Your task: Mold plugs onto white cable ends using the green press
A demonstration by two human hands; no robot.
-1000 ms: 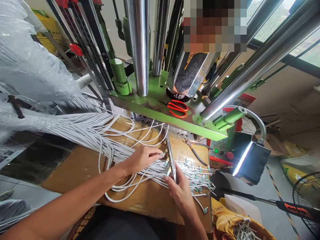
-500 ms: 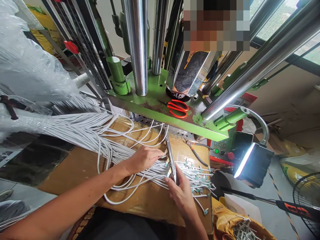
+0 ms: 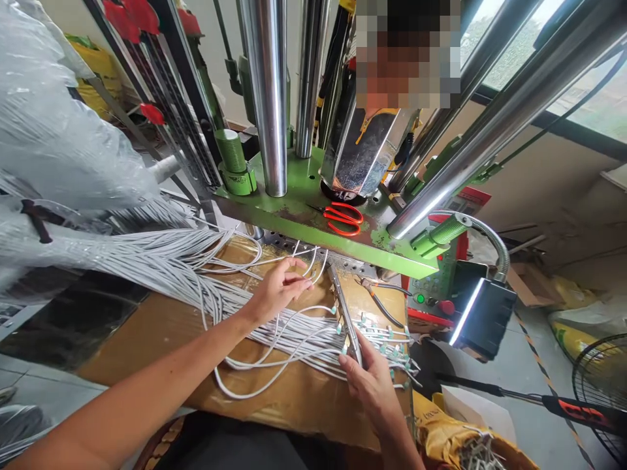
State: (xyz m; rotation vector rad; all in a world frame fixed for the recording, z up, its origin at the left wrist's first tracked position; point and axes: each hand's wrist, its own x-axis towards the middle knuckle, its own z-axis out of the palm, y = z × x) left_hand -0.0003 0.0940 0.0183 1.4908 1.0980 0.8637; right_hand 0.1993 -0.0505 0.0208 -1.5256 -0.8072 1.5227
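Note:
My left hand (image 3: pixel 278 287) hovers over a spread of white cables (image 3: pixel 274 329) on a cardboard-covered bench (image 3: pixel 161 326), thumb and fingers pinched around one thin white cable near the press plate. My right hand (image 3: pixel 372 382) grips the near end of a long narrow metal bar (image 3: pixel 345 313) that lies across the cables. Several cable ends carry small teal connectors (image 3: pixel 386 339), fanned out just right of the bar.
A green press plate (image 3: pixel 313 222) with chrome columns (image 3: pixel 267 98) overhangs the bench; orange scissors (image 3: pixel 343 217) lie on it. Pliers (image 3: pixel 379 297) rest by the control box. A gooseneck lamp (image 3: pixel 477 313) shines at right. A plastic-wrapped cable bundle (image 3: pixel 59 163) fills the left. A yellow sack (image 3: pixel 470 444) sits lower right.
My left hand has lifted off the bar area and moved up and back toward the press plate, pulling a cable. The right hand and bar shifted slightly right.

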